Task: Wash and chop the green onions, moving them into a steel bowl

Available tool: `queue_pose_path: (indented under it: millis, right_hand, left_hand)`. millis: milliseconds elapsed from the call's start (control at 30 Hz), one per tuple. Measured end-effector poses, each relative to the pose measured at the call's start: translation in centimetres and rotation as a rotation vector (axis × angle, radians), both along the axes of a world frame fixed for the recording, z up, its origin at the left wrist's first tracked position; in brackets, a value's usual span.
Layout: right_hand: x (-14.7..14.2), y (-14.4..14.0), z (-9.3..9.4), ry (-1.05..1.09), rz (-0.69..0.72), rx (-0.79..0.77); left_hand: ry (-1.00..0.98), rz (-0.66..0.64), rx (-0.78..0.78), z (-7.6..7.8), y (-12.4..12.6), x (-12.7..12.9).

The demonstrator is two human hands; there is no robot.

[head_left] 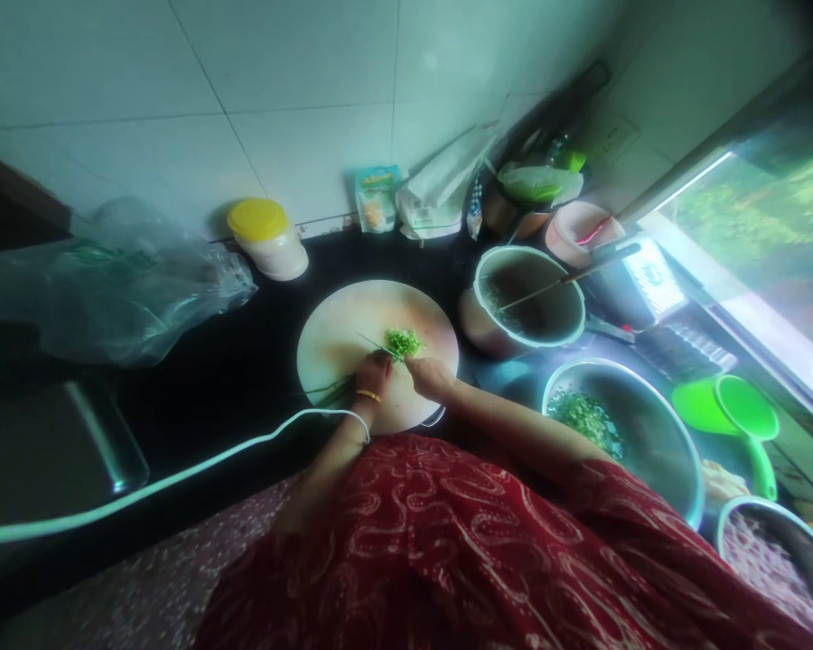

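Observation:
A round white cutting board (339,316) lies on the dark counter in front of me. My left hand (374,372) is closed on long green stalks that look like scallions (337,392), whose ends trail left over the board. My right hand (432,377) is closed round the handle of a knife, which the fingers hide. The thin knife blade (374,342) points left and away, just beyond my left fingers. A small heap of chopped greens (402,342) sits against the blade's far side.
To the right stand a deep pot (529,302) with a long utensil in it, a large metal bowl (657,433) holding chopped greens, and a green scoop (745,406). A yellow-lidded jar (267,239) and plastic bags (128,289) are at left. A white cord (196,469) crosses toward my left wrist.

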State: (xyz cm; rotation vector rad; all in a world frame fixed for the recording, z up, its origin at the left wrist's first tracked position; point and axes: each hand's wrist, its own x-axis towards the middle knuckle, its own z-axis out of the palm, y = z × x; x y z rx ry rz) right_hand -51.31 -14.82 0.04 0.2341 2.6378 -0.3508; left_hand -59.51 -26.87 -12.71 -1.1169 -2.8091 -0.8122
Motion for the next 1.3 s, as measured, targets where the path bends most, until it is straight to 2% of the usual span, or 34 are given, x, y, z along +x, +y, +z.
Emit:
queue_pose_path:
  millis: [167, 467, 633, 767, 933, 1100, 1300]
  right_hand:
    - [-0.6, -0.2, -0.1, -0.002, 0.001, 0.007]
    - [-0.4, -0.2, -0.1, -0.009, 0.005, 0.013]
    - [-0.6, -0.6, -0.8, 0.018, -0.002, -0.007]
    - [-0.7, 0.1, -0.9, 0.038, -0.017, -0.013]
    - [-0.1, 0.2, 0.1, 0.033, -0.027, 0.023]
    - [1.0, -0.9, 1.4, -0.014, -0.015, 0.051]
    - [-0.1, -1.9, 0.2, -0.027, 0.015, 0.054]
  left_hand:
    - [-0.042, 0.048, -0.061, 0.1, 0.1, 0.1]
    - [-0.017, 0.027, -0.139, 1.3, 0.0, 0.2]
    - [0.035, -0.091, -0.254, 1.9, -1.2, 0.2]
    - [0.067, -0.140, -0.256, 2.2, -2.1, 0.4]
    - [0.052, -0.093, -0.152, 1.7, -2.0, 0.5]
    - [0.060, -0.121, -0.130, 1.2, -1.8, 0.4]
    - [0.067, -0.073, -0.148, 0.0, -1.6, 0.3]
